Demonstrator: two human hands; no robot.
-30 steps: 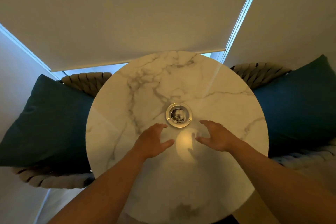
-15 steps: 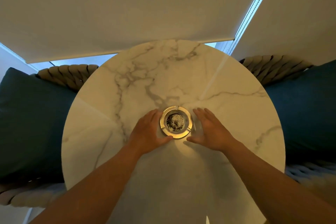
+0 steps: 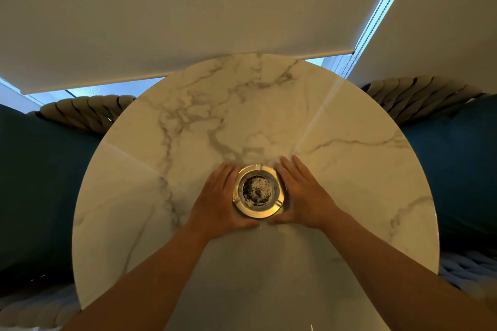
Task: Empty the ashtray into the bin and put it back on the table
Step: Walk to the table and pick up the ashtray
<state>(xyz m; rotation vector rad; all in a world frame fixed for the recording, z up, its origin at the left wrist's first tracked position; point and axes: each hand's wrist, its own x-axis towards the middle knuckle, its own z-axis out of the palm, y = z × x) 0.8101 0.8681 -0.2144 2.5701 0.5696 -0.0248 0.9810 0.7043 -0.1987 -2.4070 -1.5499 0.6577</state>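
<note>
Head view: a round, silver-rimmed metal ashtray [image 3: 258,190] with dark ash in its bowl is seen on the round white marble-patterned table [image 3: 349,169], roughly at the middle of the surface, slightly toward the near edge. It is flanked by both hands. The left hand [image 3: 219,203] is laid against its left rim and the right hand [image 3: 302,196] against its right rim, fingers extended forward and thumbs brought together below the near rim. The ashtray is thus cupped between two open palms rather than pinched, probably so that it can be raised level and no ash is spilled. Whether it has been lifted clear of the surface cannot be told. No bin is in view. Dark teal cushions [image 3: 40,183] on woven-rope seating are seen beyond the left and right edges.
</note>
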